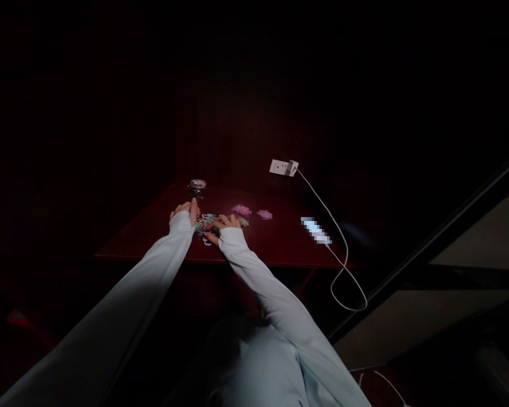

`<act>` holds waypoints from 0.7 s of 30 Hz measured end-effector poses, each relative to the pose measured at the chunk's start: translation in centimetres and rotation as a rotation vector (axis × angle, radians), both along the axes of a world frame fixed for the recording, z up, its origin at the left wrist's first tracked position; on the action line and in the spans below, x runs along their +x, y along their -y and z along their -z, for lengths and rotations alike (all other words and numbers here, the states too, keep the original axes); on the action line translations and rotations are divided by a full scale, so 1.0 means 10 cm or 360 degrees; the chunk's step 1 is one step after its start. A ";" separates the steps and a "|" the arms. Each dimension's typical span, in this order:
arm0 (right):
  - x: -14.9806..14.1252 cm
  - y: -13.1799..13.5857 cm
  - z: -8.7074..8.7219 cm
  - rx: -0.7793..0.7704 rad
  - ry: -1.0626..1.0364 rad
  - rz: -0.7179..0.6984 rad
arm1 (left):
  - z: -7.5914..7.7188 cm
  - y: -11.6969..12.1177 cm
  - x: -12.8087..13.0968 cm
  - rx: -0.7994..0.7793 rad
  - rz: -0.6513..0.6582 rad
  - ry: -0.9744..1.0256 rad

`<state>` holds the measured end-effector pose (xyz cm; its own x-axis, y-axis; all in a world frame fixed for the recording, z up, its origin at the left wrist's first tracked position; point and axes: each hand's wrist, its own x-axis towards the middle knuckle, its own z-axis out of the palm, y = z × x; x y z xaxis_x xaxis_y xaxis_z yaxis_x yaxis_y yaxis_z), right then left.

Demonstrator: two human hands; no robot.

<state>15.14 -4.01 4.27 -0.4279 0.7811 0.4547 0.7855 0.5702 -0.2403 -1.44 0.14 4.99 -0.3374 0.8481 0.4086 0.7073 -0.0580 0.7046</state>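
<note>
A pile of small multicoloured loops [206, 217], perhaps little hair ties, lies on the dark red table. My left hand [184, 213] rests at the pile's left side, fingers slightly bent and apart, with no held thing visible. Over the right part of the pile, my right hand [224, 224] has its fingers spread and touching the loops. Beside its fingertips is a small yellowish heap [243, 223]. Farther back sit a pink heap [241, 210] and a smaller purple-pink heap [265, 215]. Both hands hide part of the mixed pile.
A clear lidded jar [197, 189] stands behind my left hand. To the right, a phone with a blurred screen [316, 230] lies on the table [275, 249]. Its white cable [331, 216] runs to a wall socket [279, 167] and loops past the table's front edge.
</note>
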 end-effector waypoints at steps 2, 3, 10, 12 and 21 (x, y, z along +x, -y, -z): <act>0.00 0.00 0.00 -0.0020 0.0033 -0.0016 | 0.01 0.00 0.00 0.0004 0.0019 -0.0031; 0.00 0.01 0.00 -0.0028 0.0051 -0.0013 | 0.01 0.01 0.01 0.0005 0.0030 -0.0049; 0.01 0.02 -0.01 -0.0035 0.0094 0.0017 | 0.01 0.03 0.04 -0.0004 0.0104 -0.0108; -0.02 0.03 -0.03 -0.0030 0.0089 0.0017 | 0.02 0.02 0.05 0.0013 0.0120 -0.0122; -0.09 0.00 0.01 -0.0203 -0.0070 0.0014 | 0.06 0.01 0.04 -0.0002 0.0173 -0.0221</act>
